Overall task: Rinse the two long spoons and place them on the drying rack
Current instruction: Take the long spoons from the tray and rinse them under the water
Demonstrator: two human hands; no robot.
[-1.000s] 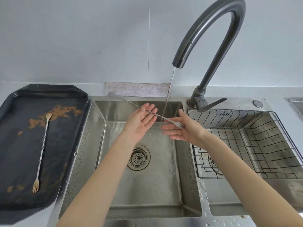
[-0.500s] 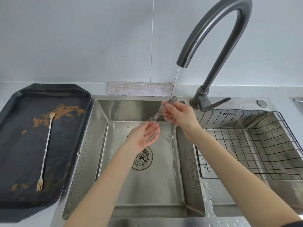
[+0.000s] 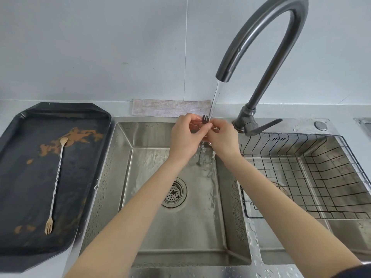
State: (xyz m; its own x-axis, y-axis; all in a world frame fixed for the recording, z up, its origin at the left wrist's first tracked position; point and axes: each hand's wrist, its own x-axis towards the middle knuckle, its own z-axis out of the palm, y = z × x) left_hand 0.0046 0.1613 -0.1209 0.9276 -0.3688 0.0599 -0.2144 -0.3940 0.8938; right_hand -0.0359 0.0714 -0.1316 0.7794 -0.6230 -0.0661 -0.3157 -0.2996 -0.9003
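Note:
Both my hands meet under the running water above the back of the sink [image 3: 128, 197]. My left hand [image 3: 185, 137] and my right hand [image 3: 221, 137] pinch a silver long spoon [image 3: 204, 118] held nearly upright. Its forked end sticks up between my fingertips, beside the stream. Its lower shaft shows in the falling water below my hands; the bowl end is hidden. A second, gold-tipped long spoon [image 3: 57, 179] lies lengthwise on the dirty black tray [image 3: 18, 177] at the left. The wire drying rack [image 3: 313, 177] sits in the right basin.
A dark gooseneck faucet [image 3: 261, 37] arches over the sink, its lever [image 3: 263, 126] pointing right, water running. A grey cloth [image 3: 170, 108] lies behind the sink by the wall. Brown stains mark the tray. Water drops lie on the front rim.
My left hand rose from below the spoon to join my right hand at its top. The spoon swung from a slant to nearly upright under the stream.

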